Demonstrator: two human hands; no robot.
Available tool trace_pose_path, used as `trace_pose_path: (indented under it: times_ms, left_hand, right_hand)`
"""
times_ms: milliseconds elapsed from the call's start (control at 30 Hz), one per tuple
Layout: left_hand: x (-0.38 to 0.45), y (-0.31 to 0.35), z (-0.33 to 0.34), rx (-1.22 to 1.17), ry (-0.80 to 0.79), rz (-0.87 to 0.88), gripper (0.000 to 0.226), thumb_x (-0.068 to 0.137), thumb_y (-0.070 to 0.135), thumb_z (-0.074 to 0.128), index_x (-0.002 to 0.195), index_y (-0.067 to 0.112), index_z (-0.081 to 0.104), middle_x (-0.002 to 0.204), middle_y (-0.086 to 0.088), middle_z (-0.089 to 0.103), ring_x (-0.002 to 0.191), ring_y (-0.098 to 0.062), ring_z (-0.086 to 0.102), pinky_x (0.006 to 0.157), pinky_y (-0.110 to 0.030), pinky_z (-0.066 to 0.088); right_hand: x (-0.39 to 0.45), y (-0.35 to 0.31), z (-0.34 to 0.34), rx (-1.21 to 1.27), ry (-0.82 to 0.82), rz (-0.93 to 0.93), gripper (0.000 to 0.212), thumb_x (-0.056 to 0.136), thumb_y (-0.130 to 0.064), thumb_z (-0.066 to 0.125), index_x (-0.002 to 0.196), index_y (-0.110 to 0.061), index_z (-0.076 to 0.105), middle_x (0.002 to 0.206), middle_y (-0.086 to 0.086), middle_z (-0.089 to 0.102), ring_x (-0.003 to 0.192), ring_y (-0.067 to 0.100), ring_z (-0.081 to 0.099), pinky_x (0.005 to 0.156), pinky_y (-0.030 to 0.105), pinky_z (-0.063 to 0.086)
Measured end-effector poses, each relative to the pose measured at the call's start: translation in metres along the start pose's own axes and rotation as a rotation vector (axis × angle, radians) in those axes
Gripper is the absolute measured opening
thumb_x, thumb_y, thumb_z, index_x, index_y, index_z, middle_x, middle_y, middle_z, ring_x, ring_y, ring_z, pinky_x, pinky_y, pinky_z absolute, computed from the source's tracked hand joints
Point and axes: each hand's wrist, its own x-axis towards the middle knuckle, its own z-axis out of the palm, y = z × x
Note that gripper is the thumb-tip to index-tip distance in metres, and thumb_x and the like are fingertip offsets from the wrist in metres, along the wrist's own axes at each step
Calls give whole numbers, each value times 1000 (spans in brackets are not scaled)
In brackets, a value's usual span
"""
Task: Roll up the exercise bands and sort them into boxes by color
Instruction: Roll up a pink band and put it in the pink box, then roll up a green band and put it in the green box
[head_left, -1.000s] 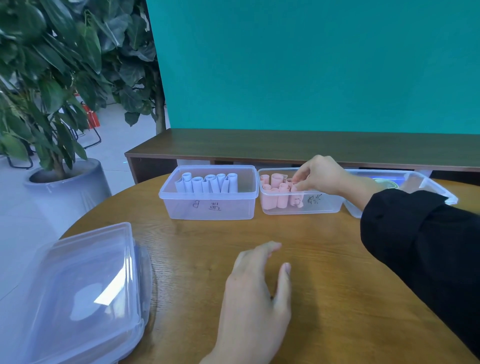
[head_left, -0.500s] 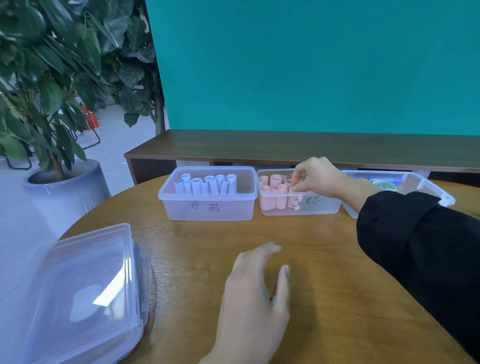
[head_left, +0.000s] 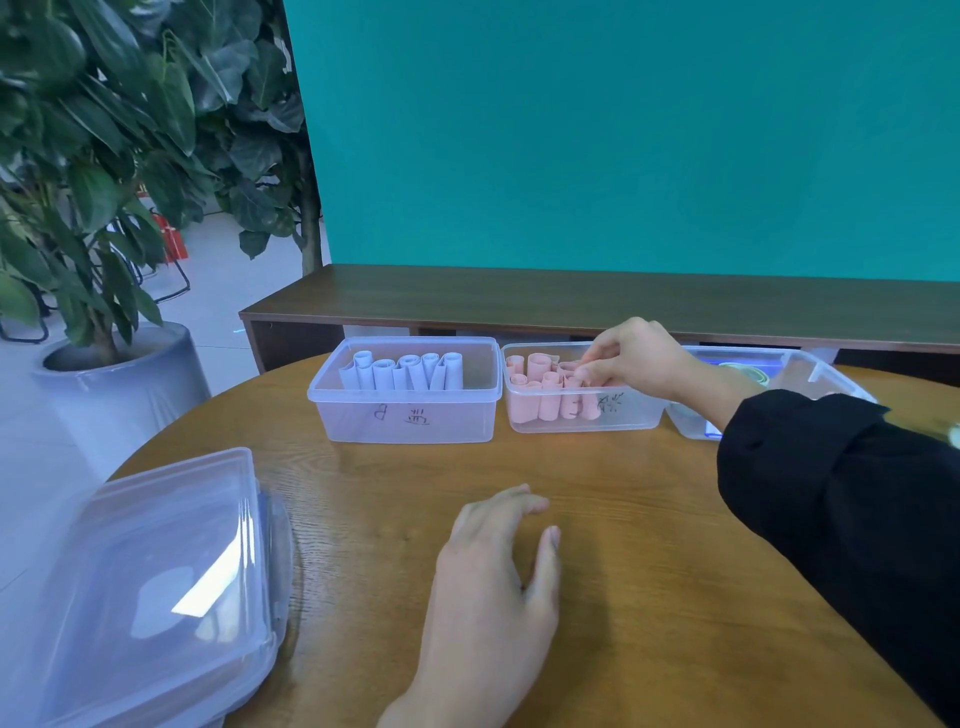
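Note:
Three clear boxes stand in a row at the far side of the round wooden table. The left box (head_left: 332, 400) holds several rolled pale blue bands (head_left: 402, 371). The middle box (head_left: 631, 418) holds several rolled pink bands (head_left: 535, 387). My right hand (head_left: 631, 358) reaches into the middle box, its fingertips curled and pinching a pink roll at the top of the row. My left hand (head_left: 491, 587) rests flat on the table near me, fingers straight, holding nothing. The right box (head_left: 831, 376) shows a greenish roll inside, partly hidden by my black sleeve.
A stack of clear plastic lids (head_left: 150, 592) lies at the table's near left edge. A dark wooden shelf (head_left: 519, 301) runs behind the boxes under a teal wall. A potted plant (head_left: 104, 364) stands on the floor to the left.
My right hand stays in the pink box, shifting slightly among the rolls. My left hand has hardly moved on the table.

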Motion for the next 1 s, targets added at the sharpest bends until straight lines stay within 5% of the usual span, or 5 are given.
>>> trace_pose_path:
  times_ms: [200,433,633,833,1000]
  left_hand:
    - [1,2,-2,7,-30,-37,20,91,28,70,110,33,69,117,24,64,97,-2,60,85,-10,44]
    - [3,7,-5,9,-36,-72,20,93,23,70,112,27,71,106,26,60,96,-10,62,89,-21,46]
    - [4,17,-4,20,-44,-96,24,94,25,70,118,25,68,103,13,67,78,-9,52,79,-15,33]
    - [-2,50,2,-81,-64,-104,33,92,22,72,125,21,65,111,10,69,87,-7,60,88,-18,40]
    - [-17,77,21,-137,-148,-60,37,90,22,74,126,24,63,115,10,71,93,-8,67,91,-26,49]
  right_hand:
    - [-15,-5,-7,-11,51,-23,14,90,-31,76,93,-17,77,81,-4,75,77,8,71,81,29,59]
    - [-65,-11,-14,33,179,-59,18,94,-39,70,80,-27,72,78,-10,73,76,3,67,68,21,48]
    - [-133,-4,-29,67,218,-44,30,96,-43,65,76,-21,73,74,-6,74,77,19,70,74,37,56]
    - [-233,23,-44,57,311,78,25,96,-37,66,78,-21,73,75,-11,72,69,-5,60,63,8,40]
    - [-302,52,-42,155,603,242,13,95,-30,67,90,-22,77,88,-14,74,84,-6,63,71,4,42]
